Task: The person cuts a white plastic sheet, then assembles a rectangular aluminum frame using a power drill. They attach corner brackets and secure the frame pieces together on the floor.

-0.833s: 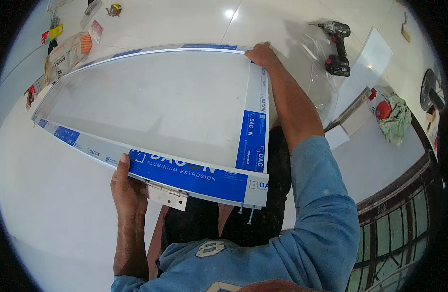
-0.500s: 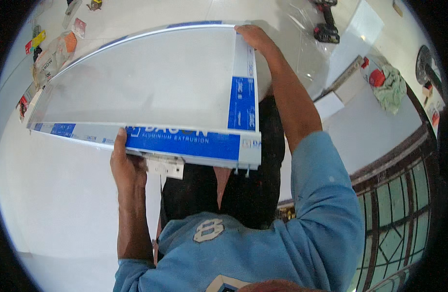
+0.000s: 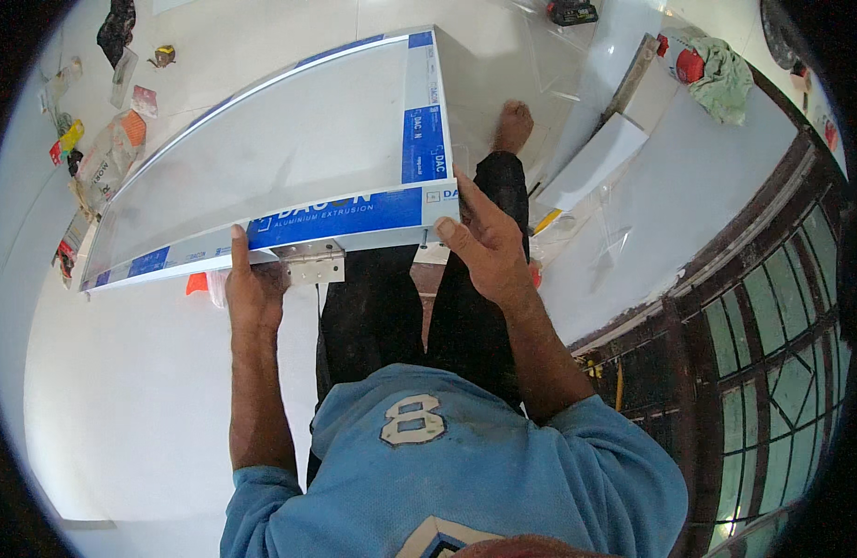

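Observation:
A long aluminium-framed panel (image 3: 335, 219) with a clear or pale pane (image 3: 289, 139) is held up in front of me, and blue-and-white protective film covers its frame. My left hand (image 3: 254, 284) grips the near frame bar, thumb on top and fingers underneath. Just right of it, a metal hinge (image 3: 315, 264) sticks out from that bar. At the near right corner my right hand (image 3: 489, 240) holds the frame, its thumb against the end of the bar and its fingers partly hidden behind the corner. Short screws or pins show under the bar near that corner.
On the floor at the left lie a plastic sack (image 3: 107, 167) and a tape measure (image 3: 163, 56). A power tool's battery (image 3: 572, 12) shows at the top. To the right are white board pieces (image 3: 591, 163), a green cloth (image 3: 721, 79) and a dark metal grille (image 3: 772, 344). My bare foot (image 3: 513, 126) stands beyond the panel.
My right hand has come from the far right corner to the near right corner. The panel has shifted left with its right end raised. My left hand keeps its hold near the hinge.

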`<state>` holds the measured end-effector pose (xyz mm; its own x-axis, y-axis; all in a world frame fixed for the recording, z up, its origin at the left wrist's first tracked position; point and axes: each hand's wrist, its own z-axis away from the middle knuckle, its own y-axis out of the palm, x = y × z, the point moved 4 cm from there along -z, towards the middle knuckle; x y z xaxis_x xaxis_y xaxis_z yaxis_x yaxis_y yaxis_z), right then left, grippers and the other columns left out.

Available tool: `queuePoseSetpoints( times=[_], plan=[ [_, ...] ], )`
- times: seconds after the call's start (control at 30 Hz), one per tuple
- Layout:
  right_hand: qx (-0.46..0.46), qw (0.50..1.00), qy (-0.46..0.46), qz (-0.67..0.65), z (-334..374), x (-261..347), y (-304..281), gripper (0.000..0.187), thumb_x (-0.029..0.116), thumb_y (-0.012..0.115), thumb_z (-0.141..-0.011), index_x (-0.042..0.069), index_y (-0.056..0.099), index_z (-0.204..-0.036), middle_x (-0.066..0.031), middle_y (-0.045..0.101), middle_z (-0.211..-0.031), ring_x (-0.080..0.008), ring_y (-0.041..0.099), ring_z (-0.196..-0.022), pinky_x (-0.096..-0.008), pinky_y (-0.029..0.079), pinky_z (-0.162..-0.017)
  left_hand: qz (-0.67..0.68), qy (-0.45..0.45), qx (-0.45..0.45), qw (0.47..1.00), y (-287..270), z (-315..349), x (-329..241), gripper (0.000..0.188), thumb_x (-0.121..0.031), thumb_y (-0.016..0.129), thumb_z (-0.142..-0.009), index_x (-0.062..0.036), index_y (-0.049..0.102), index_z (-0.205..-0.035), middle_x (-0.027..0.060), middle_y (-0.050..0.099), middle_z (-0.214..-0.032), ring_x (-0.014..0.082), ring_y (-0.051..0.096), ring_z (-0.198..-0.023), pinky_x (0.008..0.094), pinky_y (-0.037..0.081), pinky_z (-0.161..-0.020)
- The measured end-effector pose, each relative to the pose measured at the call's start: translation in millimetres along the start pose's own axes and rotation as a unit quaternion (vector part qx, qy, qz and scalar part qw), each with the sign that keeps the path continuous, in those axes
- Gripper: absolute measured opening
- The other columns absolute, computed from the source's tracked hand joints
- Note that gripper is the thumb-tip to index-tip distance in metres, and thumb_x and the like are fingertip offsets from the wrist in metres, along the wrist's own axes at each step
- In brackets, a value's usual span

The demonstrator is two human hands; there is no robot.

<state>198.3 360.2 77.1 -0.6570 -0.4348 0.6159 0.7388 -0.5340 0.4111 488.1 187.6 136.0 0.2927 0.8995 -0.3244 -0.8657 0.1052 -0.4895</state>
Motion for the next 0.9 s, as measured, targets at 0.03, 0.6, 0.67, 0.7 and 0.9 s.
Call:
queuePoseSetpoints(
  times=[0.03,0.6,0.67,0.7,0.9],
  plan=[
    [-0.009,1.000,-0.001,0.009,-0.4,-0.4,-1.0,0.078,0.019,0.068,-0.109,-0.009,0.026,-0.168,-0.0266,0.060,-0.151,-0.0262,0.060,-0.138,-0.0392,0.048,-0.118,-0.098,-0.016,0.005,0.995,-5.6,10.7,-7.8,0.042,-0.045,0.069,-0.107,-0.0024,0.066,-0.107,0.0083,0.064,-0.085,0.0200,0.058,-0.076,0.0406,0.050,-0.069],
    [-0.040,0.962,0.015,-0.268,-16.3,-12.3,-9.6,0.063,0.033,0.066,-0.110,-0.009,0.050,-0.153,-0.0198,0.072,-0.129,-0.0184,0.072,-0.112,-0.0325,0.059,-0.096,-0.580,0.577,0.207,0.536,178.3,75.4,-21.4,0.089,0.001,0.085,-0.068,-0.0042,0.057,-0.152,0.0197,0.065,-0.150,0.0369,0.067,-0.133,0.0480,0.053,-0.116],
    [-0.050,0.945,0.074,-0.314,-36.8,-17.3,-13.5,0.056,0.039,0.064,-0.110,-0.006,0.059,-0.144,-0.0177,0.074,-0.121,-0.0185,0.074,-0.104,-0.0314,0.060,-0.089,-0.580,0.579,0.210,0.533,177.3,74.1,-20.9,0.088,0.001,0.085,-0.068,-0.0042,0.058,-0.151,0.0198,0.065,-0.150,0.0369,0.066,-0.134,0.0487,0.052,-0.116],
    [-0.054,0.964,0.100,-0.240,-49.6,-20.1,-15.6,0.052,0.041,0.062,-0.110,-0.004,0.064,-0.138,-0.0164,0.075,-0.117,-0.0189,0.075,-0.100,-0.0312,0.060,-0.085,-0.578,0.580,0.214,0.533,177.5,74.0,-20.9,0.087,0.001,0.085,-0.067,-0.0042,0.058,-0.150,0.0198,0.064,-0.151,0.0368,0.066,-0.135,0.0491,0.052,-0.116],
    [-0.042,0.994,0.063,0.077,-88.3,-32.7,-27.9,0.039,0.039,0.074,-0.099,-0.001,0.073,-0.104,-0.0070,0.070,-0.084,-0.0173,0.068,-0.072,-0.0341,0.053,-0.062,-0.583,0.576,0.203,0.535,180.8,74.0,-20.1,0.089,0.004,0.084,-0.066,-0.0045,0.058,-0.150,0.0195,0.064,-0.152,0.0370,0.065,-0.136,0.0494,0.052,-0.117]
  ],
)
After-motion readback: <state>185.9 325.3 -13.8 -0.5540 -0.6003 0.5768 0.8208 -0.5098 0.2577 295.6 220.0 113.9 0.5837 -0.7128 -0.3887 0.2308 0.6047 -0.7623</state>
